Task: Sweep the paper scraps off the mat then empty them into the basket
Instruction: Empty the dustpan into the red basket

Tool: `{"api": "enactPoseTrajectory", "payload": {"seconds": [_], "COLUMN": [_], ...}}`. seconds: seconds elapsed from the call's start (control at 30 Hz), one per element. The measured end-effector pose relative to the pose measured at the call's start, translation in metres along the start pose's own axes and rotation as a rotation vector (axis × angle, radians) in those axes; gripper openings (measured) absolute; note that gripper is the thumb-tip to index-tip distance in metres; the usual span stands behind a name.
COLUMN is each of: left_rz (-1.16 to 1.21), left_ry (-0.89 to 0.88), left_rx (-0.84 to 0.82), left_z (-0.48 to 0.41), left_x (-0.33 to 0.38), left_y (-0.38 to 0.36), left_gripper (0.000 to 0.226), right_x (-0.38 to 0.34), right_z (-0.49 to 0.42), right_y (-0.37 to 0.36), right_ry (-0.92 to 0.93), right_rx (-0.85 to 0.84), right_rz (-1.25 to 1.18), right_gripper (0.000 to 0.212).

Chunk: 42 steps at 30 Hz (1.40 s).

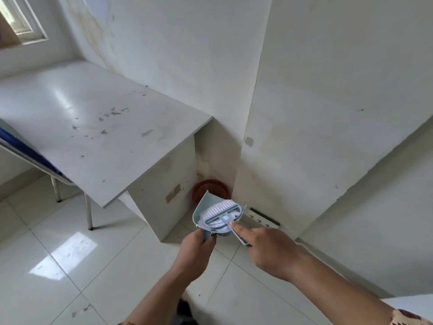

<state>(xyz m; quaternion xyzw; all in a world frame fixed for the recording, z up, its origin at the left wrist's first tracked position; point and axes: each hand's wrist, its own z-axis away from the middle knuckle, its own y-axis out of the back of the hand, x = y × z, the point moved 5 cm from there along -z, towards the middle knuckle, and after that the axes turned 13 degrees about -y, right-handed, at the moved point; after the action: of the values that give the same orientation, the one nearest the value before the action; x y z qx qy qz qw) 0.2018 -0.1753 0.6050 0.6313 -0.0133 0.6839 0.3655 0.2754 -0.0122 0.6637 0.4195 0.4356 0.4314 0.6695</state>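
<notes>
Worktop [93, 118]: white, left of the corner.
Left hand [196, 249]: grip clamped round the dustpan [203, 204] handle, pan tipped back, likely against spilling.
Basket [210, 186]: red, on the floor just beyond the pan.
Paper scraps [220, 225]: in the pan, under the brush [222, 210].
Right hand [264, 247]: grip clamped on the brush handle, forefinger along it, apparently pinning the scraps.

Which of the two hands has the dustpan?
The left hand, curled round the dustpan handle. The right hand holds the brush instead, forefinger stretched along its handle.
</notes>
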Motion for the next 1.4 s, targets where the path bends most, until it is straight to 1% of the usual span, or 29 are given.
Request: {"api": "enactPoseTrajectory", "payload": {"seconds": [0.13,0.27,0.37,0.47,0.53,0.6,0.7,0.83,0.93,1.03,1.13,1.2,1.27,1.33,1.4], "left_rz": [-0.014,-0.091,-0.147,-0.133,-0.069,-0.047,-0.083,-0.146,-0.204,-0.265,-0.366,-0.411,-0.454,-0.507,-0.546], "left_ry": [0.049,0.110,0.127,0.176,0.231,0.249,0.277,0.349,0.369,0.373,0.323,0.322,0.333,0.340,0.358], "left_rx": [-0.067,-0.136,-0.180,-0.214,-0.199,-0.189,-0.177,-0.216,-0.276,-0.352,-0.451,-0.485,-0.524,-0.561,-0.555], "left_z": [-0.081,-0.157,-0.206,-0.256,-0.288,-0.314,-0.350,-0.400,-0.428,-0.442,-0.450,-0.455,-0.461,-0.468,-0.475], "left_x": [-0.024,-0.054,-0.074,-0.112,-0.144,-0.176,-0.219,-0.274,-0.307,-0.323,-0.328,-0.331,-0.334,-0.336,-0.337], "left_y": [0.022,0.042,0.043,0.023,0.005,-0.014,-0.040,-0.074,-0.094,-0.104,-0.106,-0.102,-0.097,-0.093,-0.089], "left_gripper": [0.035,0.036,0.037,0.035,0.030,0.027,0.030,0.033,0.035,0.037,0.038,0.036,0.028,0.030,0.032], "right_x": [0.001,0.006,0.013,0.031,0.043,0.057,0.083,0.113,0.129,0.141,0.147,0.150,0.150,0.146,0.139], "right_z": [-0.085,-0.164,-0.217,-0.278,-0.321,-0.362,-0.414,-0.472,-0.500,-0.511,-0.515,-0.520,-0.526,-0.530,-0.530], "right_y": [-0.005,-0.022,-0.043,-0.080,-0.104,-0.131,-0.177,-0.236,-0.266,-0.287,-0.294,-0.292,-0.287,-0.283,-0.283], "right_ry": [-0.096,-0.174,-0.174,-0.163,-0.115,-0.082,-0.068,-0.081,-0.126,-0.193,-0.232,-0.272,-0.304,-0.321,-0.319], "right_rx": [-0.047,-0.101,-0.129,-0.174,-0.200,-0.234,-0.245,-0.241,-0.243,-0.261,-0.286,-0.255,-0.209,-0.173,-0.142], "right_rz": [-0.132,-0.263,-0.265,-0.255,-0.215,-0.249,-0.333,-0.347,-0.422,-0.486,-0.484,-0.500,-0.551,-0.596,-0.632], "right_gripper": [0.069,0.071,0.071,0.069,0.067,0.064,0.054,0.046,0.046,0.047,0.045,0.044,0.042,0.037,0.033]}}
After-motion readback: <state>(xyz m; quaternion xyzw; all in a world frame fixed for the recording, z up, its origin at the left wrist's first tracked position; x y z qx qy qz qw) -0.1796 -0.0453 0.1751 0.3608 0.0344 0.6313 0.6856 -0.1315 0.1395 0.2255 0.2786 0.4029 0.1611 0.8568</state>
